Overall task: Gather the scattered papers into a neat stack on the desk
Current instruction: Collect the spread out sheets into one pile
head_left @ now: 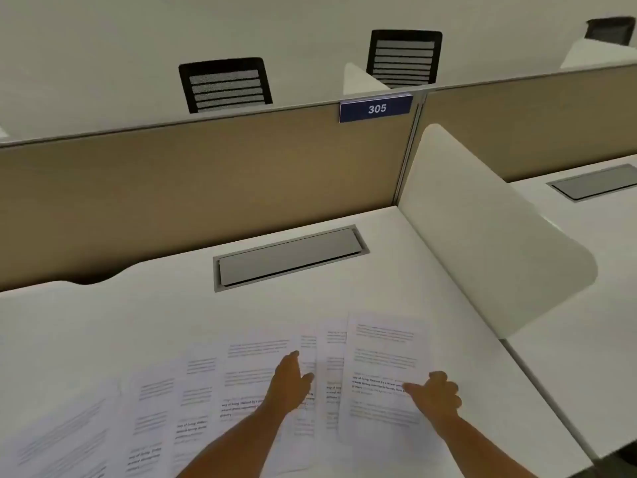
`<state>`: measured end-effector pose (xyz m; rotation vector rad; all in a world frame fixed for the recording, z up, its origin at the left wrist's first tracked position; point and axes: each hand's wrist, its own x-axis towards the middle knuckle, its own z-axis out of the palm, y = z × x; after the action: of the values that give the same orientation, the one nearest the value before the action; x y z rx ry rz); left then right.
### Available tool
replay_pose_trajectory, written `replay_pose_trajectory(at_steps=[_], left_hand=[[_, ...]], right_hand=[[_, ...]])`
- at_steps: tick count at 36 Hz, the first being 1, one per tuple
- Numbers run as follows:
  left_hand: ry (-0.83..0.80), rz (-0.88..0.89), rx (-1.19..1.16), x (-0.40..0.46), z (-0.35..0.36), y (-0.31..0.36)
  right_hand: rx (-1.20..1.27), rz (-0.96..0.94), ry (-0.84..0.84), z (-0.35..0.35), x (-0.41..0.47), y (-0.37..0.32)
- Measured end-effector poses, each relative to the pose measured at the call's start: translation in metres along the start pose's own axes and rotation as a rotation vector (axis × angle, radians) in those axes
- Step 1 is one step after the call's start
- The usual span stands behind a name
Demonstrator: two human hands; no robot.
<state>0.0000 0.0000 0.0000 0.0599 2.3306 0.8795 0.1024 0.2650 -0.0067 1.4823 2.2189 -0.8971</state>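
Observation:
Several printed white sheets lie fanned out and overlapping across the near part of the white desk (172,305). The rightmost sheet (382,353) lies on top of its neighbours, and more sheets (155,401) spread away to the left edge. My left hand (289,381) rests flat, fingers extended, on a middle sheet (251,360). My right hand (436,395) sits on the rightmost sheet's right edge with thumb pointing left and fingers curled; whether it pinches the paper is unclear.
A grey cable hatch (289,258) is set into the desk behind the papers. A tan partition (206,188) with a "305" sign (375,108) closes the back, and a white curved divider (482,229) walls off the right. Black chairs (225,84) stand beyond.

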Motion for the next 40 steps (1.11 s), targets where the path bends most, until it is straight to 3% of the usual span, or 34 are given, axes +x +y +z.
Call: replay_pose_trajectory(at_steps=[5, 14, 26, 35, 40], left_hand=[[0.047, -0.126, -0.103, 0.007, 0.019, 0.017], [0.053, -0.14, -0.07, 0.019, 0.047, 0.035], [-0.004, -0.21, -0.314, 0.032, 0.056, 0.05], [-0.086, -0.141, -0.329, 0.022, 0.063, 0.056], [-0.117, -0.116, -0.227, 0.017, 0.071, 0.061]], right_hand=[[-0.036, 0.072, 0.028, 0.01, 0.001, 0.009], [-0.065, -0.067, -0.013, 0.018, 0.01, 0.003], [-0.223, -0.169, 0.023, 0.021, 0.015, 0.009], [-0.136, -0.15, 0.019, 0.028, 0.01, 0.014], [-0.088, -0.149, -0.006, 0.032, 0.005, 0.017]])
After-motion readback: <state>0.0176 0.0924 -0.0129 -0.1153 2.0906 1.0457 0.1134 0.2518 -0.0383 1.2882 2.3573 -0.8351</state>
